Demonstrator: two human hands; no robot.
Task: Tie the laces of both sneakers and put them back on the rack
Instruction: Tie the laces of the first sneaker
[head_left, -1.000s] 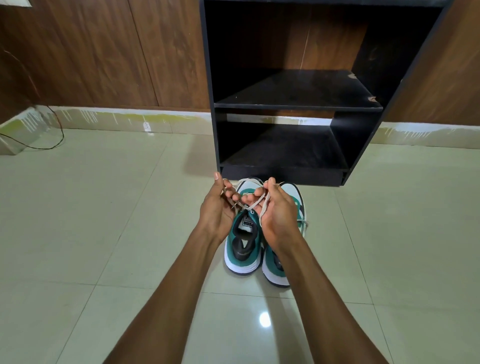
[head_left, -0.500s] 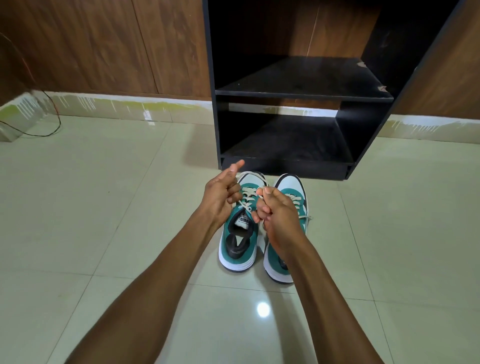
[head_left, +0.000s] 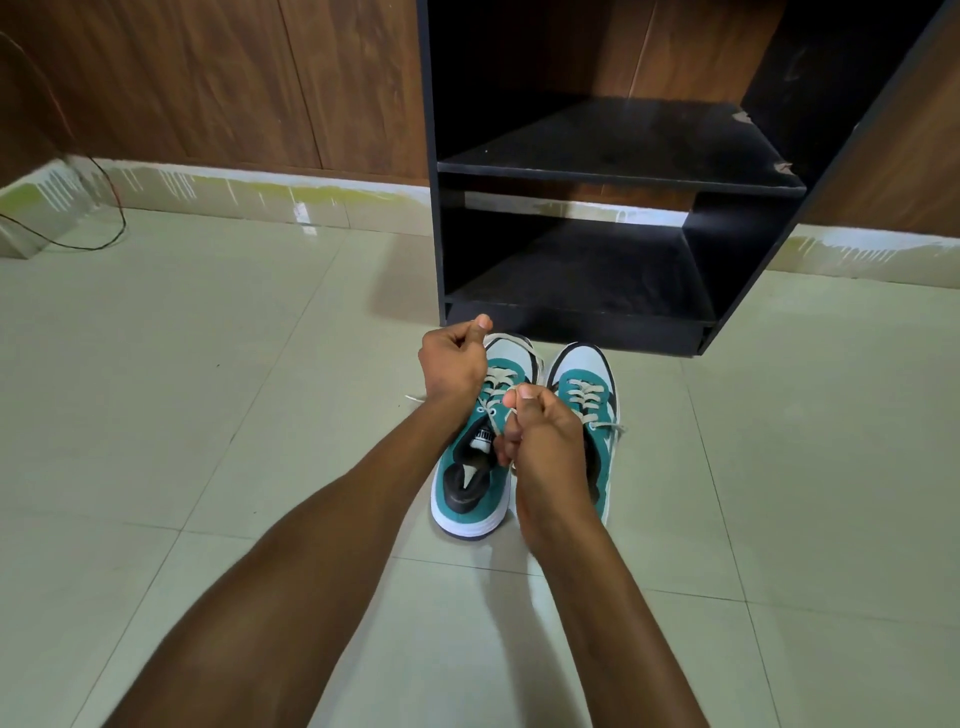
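Teal-and-white sneakers are set side by side on the pale tiled floor (head_left: 208, 415) — the left sneaker (head_left: 475, 483) nearest, the right sneaker (head_left: 587, 395) partly hidden. A cream lace (head_left: 496, 423) is pinched in the right hand (head_left: 545, 431); the left hand (head_left: 452, 364) is clenched around its other end. Beyond — the black rack (head_left: 613, 179) is seen just past the toes

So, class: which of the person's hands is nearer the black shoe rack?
Left. The left hand is raised just short of the black shoe rack's base; the right hand sits farther back, over the sneakers.
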